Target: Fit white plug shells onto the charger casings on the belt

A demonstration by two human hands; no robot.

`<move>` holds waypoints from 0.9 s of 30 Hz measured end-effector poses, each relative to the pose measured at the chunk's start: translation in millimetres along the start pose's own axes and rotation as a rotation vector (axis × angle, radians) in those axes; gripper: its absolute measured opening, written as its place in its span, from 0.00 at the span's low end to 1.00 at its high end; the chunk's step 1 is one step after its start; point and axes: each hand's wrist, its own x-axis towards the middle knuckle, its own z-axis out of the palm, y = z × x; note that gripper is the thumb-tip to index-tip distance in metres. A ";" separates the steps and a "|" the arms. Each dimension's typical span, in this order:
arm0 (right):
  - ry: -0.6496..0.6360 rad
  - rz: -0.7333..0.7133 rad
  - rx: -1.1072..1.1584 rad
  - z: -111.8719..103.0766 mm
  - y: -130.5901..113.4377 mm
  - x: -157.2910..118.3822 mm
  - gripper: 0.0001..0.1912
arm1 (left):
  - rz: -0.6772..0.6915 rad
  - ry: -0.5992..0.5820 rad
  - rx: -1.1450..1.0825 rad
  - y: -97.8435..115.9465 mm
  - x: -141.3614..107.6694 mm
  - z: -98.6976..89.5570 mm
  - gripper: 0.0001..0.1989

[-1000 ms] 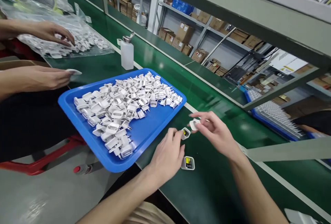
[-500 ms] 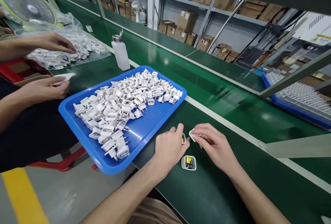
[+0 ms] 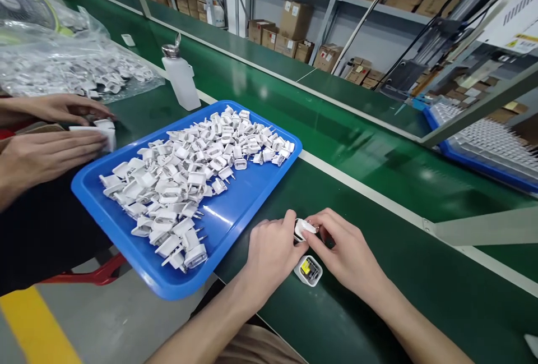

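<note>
My left hand (image 3: 275, 249) grips a white plastic housing (image 3: 299, 233) just right of the blue tray (image 3: 235, 224). Pinched in my right hand (image 3: 342, 240) is a small white cover piece (image 3: 308, 226), which touches the top of that housing. A second white housing (image 3: 310, 272), open side up with yellow and black parts inside, stands on the green bench (image 3: 336, 319) just below my hands. Many white plug pieces (image 3: 172, 190) with metal pins are heaped in the tray.
At the left, a person's hands (image 3: 54, 151) hold white pieces beside the tray. Behind are a clear bag of white parts (image 3: 79, 75) and a pump bottle (image 3: 180, 78). A metal frame post (image 3: 483, 232) stands at the right.
My right hand has brought the cover piece leftward onto the housing in my left hand. The camera view has shifted slightly. The other person's hands have come closer together.
</note>
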 end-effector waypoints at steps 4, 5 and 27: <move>-0.014 -0.025 -0.037 2.0 0.5 0.0 0.09 | -0.032 -0.043 -0.008 -1.3 1.4 -2.2 0.07; -0.015 -0.033 -0.054 3.2 1.3 -0.1 0.09 | -0.028 -0.051 -0.021 -2.8 1.2 -3.4 0.07; 0.045 -0.057 -0.035 11.2 6.7 -3.4 0.03 | 0.031 -0.008 -0.182 -15.5 -1.0 5.4 0.09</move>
